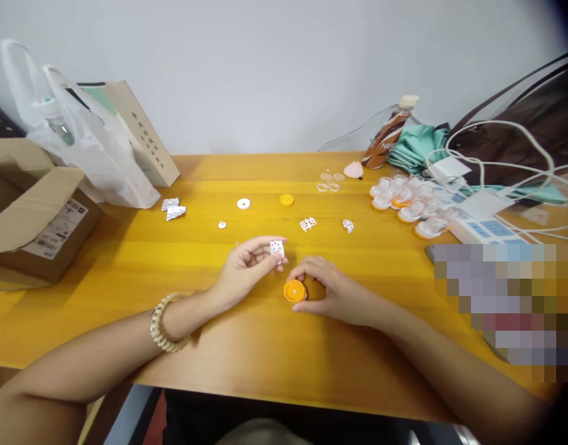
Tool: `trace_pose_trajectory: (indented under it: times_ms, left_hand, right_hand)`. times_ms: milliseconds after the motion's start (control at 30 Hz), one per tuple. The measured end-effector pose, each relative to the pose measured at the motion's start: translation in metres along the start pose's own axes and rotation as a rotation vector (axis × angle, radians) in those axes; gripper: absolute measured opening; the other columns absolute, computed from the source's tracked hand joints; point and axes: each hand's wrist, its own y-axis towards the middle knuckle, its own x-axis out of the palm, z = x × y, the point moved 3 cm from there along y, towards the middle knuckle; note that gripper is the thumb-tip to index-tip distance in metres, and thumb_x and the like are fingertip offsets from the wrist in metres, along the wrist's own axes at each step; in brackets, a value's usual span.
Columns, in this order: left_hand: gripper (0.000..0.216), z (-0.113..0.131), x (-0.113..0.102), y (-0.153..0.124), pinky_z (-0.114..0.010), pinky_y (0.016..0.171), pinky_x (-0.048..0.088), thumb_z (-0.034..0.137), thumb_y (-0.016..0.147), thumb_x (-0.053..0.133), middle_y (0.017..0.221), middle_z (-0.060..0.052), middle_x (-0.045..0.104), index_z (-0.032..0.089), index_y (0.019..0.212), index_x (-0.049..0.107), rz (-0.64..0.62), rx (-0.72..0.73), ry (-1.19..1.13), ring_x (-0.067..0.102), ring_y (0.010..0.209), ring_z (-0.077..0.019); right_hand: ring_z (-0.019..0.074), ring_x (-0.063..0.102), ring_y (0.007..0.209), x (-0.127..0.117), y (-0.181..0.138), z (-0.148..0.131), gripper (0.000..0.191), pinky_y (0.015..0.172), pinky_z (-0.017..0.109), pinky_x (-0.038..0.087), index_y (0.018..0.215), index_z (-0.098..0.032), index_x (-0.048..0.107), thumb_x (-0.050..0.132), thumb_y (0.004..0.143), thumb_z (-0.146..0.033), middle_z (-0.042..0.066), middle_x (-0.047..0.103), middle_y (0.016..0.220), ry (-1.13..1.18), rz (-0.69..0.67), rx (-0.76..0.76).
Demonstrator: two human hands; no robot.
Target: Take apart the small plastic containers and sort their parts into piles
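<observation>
Between thumb and fingers, my left hand [252, 262] pinches a small white openwork plastic piece [277, 249], raised over the table. My right hand [327, 289] has its thumb and fingers curled around the sides of a round orange cup-like part [294, 291], its hollow side facing up. Beyond my hands lie a second round part in yellow-orange [286, 200], a white ring [243, 203] and a small white knob-like piece [222, 225]. More white openwork pieces [308, 224] lie ahead of my right hand, one of them [348, 226] farther right.
Several clear-topped orange-based pieces [402, 196] cluster at right beside a power strip [485, 228] and white cables. Clear rings [330, 182] and a brown bottle [389, 133] stand at the back. Foil scraps [174, 210], a white bag [110, 157] and a cardboard box [70, 228] are at left.
</observation>
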Motion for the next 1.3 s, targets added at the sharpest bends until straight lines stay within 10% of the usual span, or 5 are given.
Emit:
trace_pose_trajectory:
  times_ms: [267, 467, 700, 1300]
  left_hand:
    - [0.042, 0.008, 0.009, -0.006, -0.025, 0.067, 0.046, 0.032, 0.080, 0.063, 0.079, -0.002, 0.058, 0.021, 0.120, 0.056, -0.162, -0.126, -0.233, 0.054, 0.068, -0.0098]
    - [0.041, 0.010, 0.018, -0.011, -0.024, 0.063, 0.045, 0.029, 0.080, 0.065, 0.075, 0.000, 0.060, 0.024, 0.118, 0.050, -0.287, -0.173, -0.330, 0.055, 0.062, -0.0087]
    - [0.034, 0.004, 0.025, -0.014, -0.019, 0.068, 0.044, 0.017, 0.078, 0.067, 0.080, 0.000, 0.061, 0.019, 0.108, 0.051, -0.349, -0.280, -0.517, 0.058, 0.068, -0.0069]
    - [0.009, -0.002, 0.011, -0.008, -0.023, 0.074, 0.048, 0.021, 0.077, 0.067, 0.081, -0.002, 0.066, 0.016, 0.085, 0.067, -0.054, 0.000, -0.098, 0.061, 0.077, -0.0110]
  right_hand:
    - [0.0197, 0.052, 0.089, -0.005, -0.001, -0.002, 0.045, 0.081, 0.035, 0.041, 0.093, -0.024, 0.054, 0.077, 0.059, -0.044, 0.002, 0.057, 0.093, 0.065, 0.013, 0.016]
    - [0.0173, 0.056, 0.080, -0.016, -0.003, -0.003, 0.024, 0.076, 0.033, 0.044, 0.094, -0.022, 0.060, 0.061, 0.080, -0.041, 0.003, 0.060, 0.083, 0.300, 0.309, -0.025]
    - [0.0165, 0.055, 0.080, -0.002, -0.005, -0.016, 0.019, 0.075, 0.033, 0.046, 0.097, -0.024, 0.062, 0.063, 0.080, -0.033, 0.002, 0.058, 0.083, 0.373, 0.350, -0.132]
    - [0.0134, 0.064, 0.078, 0.001, -0.005, -0.016, 0.013, 0.075, 0.028, 0.052, 0.093, -0.022, 0.064, 0.061, 0.080, -0.021, 0.002, 0.068, 0.084, 0.459, 0.457, -0.094]
